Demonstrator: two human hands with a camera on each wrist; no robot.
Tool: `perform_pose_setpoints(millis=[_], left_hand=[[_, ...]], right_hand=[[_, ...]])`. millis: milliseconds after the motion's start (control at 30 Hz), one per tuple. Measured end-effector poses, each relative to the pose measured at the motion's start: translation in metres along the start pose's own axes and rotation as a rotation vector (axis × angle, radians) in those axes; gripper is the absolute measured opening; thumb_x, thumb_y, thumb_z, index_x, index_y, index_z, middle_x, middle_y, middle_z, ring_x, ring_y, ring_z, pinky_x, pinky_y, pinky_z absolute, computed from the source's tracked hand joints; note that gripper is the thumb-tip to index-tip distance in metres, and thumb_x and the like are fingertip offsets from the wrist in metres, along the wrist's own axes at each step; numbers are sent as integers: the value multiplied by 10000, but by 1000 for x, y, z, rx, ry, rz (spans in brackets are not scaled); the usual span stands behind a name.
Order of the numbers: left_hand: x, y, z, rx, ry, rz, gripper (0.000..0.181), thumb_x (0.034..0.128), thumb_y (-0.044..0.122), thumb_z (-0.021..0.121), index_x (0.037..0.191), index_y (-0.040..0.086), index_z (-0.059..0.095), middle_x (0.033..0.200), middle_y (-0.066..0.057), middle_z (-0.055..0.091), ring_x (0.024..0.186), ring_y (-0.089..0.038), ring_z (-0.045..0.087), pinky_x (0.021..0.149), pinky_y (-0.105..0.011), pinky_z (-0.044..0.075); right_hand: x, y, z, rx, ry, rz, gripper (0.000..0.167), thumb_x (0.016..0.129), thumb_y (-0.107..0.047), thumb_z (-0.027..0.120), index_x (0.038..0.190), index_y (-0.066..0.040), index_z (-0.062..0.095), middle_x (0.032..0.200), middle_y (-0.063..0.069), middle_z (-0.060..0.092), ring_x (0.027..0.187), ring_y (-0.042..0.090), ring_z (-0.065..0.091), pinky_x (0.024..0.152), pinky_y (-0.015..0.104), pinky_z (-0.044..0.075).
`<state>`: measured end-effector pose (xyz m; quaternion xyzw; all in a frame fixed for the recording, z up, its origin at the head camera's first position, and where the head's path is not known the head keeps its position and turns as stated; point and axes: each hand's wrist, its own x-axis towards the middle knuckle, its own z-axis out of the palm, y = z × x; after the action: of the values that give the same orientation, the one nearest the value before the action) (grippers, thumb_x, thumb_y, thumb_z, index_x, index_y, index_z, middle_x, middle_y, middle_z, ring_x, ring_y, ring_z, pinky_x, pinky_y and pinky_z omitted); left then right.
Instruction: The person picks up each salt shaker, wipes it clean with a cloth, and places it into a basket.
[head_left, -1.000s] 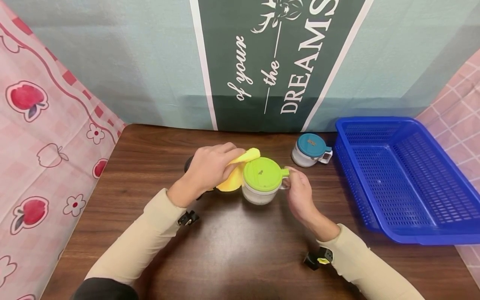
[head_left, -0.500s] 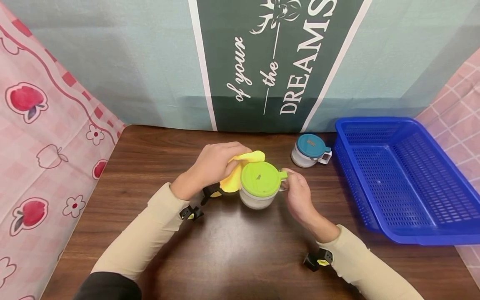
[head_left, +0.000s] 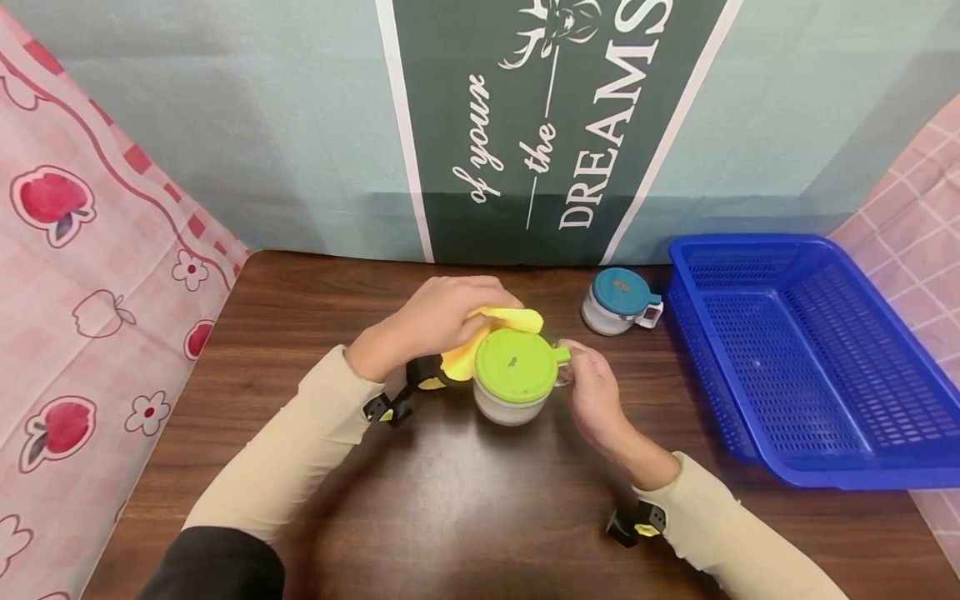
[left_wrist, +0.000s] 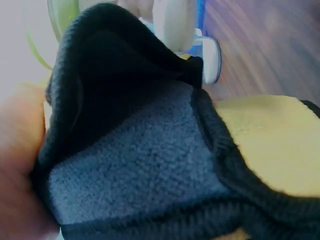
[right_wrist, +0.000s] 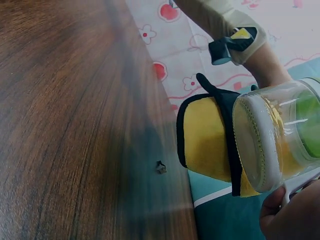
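- Head view, left to right: work judged part-way. Wiping appears to be in hand; how much of it is done cannot be told.
- Left hand (head_left: 456, 310): well closed, fingers curled over a yellow cloth (head_left: 461, 362). Some fingertips hidden, so exact finger placement cannot be told.
- Yellow cloth: bunched in the left hand and held against the far-left side of the green-lidded jar (head_left: 515, 375). Black edging and a dark lining are seen in the left wrist view.
- Green-lidded jar: held between both hands, near the middle of the worktop (head_left: 450, 525). Lid is on. Underside is seen in the right wrist view, so jar is judged to be lifted and tilted; setting it down is judged to be left.
- Right hand (head_left: 597, 390): closed round the jar's handle (right_wrist: 300, 184), thumb along the top. Nothing else seen to be held.
- Blue-lidded jar (head_left: 618, 302): stood upright on the worktop at the back, lid on, touched by neither hand. Whether it has been wiped cannot be told.
- Blue basket (head_left: 825, 478): placed at far right, just beside the blue-lidded jar, well apart from the cloth. Not touched by either hand.
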<state>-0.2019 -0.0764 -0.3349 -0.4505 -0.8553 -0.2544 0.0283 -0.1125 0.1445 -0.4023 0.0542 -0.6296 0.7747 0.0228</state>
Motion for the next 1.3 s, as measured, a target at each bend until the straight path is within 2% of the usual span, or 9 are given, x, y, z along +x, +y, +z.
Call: perform_pose_setpoints(millis=[167, 300, 467, 700, 1000, 1200, 1300], left_hand=[[14, 5, -5, -8, -87, 5, 296, 980, 96, 627, 1204, 248, 745, 1136, 113, 693, 1009, -86, 628, 835, -327, 504], [24, 11, -8, 15, -159, 12, 270, 989, 131, 633, 1192, 269, 746, 1156, 135, 675, 1030, -71, 624, 857, -307, 498], [34, 18, -12, 46, -225, 38, 267, 996, 150, 623, 1165, 317, 745, 1138, 166, 649, 979, -50, 604, 848, -270, 479], [43, 26, -16, 41, -263, 74, 355, 988, 98, 586, 1145, 366, 758, 1083, 201, 631, 916, -24, 576, 788, -238, 460], [45, 29, -20, 53, -325, 42, 403, 974, 52, 551, 1153, 354, 750, 1102, 180, 632, 937, -54, 562, 806, -244, 463], [45, 26, -20, 40, -328, 33, 417, 955, 23, 553, 1153, 330, 755, 1095, 157, 636, 945, -85, 568, 801, -280, 469], [45, 23, -21, 39, -323, 27, 427, 945, 14, 549, 1155, 320, 760, 1098, 153, 644, 949, -89, 576, 807, -290, 471]], right_hand=[[-1, 0, 1, -5, -6, -6, 258, 906, -2, 314, 652, -43, 319, 668, 47, 301, 626, 133, 338, 606, 334, 281], [-1, 0, 2, 9, -10, -11, 247, 894, 8, 314, 658, -56, 349, 661, -10, 353, 636, 111, 366, 604, 288, 312], [-1, 0, 2, 18, -9, 11, 364, 937, -9, 314, 700, -132, 561, 692, -57, 529, 685, 84, 483, 661, 239, 420], [-1, -1, 2, 19, 0, 21, 405, 932, -6, 313, 756, -159, 644, 723, -55, 586, 716, 83, 523, 685, 241, 448], [-1, -3, 3, 8, -8, 23, 391, 914, 6, 314, 748, -152, 631, 734, -57, 594, 729, 83, 527, 696, 240, 452], [-1, -3, 3, -1, -9, 16, 396, 925, 0, 318, 758, -151, 643, 748, -54, 603, 746, 87, 531, 710, 243, 453], [-1, -3, 3, -11, -8, 15, 343, 910, -1, 318, 704, -120, 565, 713, -42, 540, 715, 98, 488, 682, 243, 422]])
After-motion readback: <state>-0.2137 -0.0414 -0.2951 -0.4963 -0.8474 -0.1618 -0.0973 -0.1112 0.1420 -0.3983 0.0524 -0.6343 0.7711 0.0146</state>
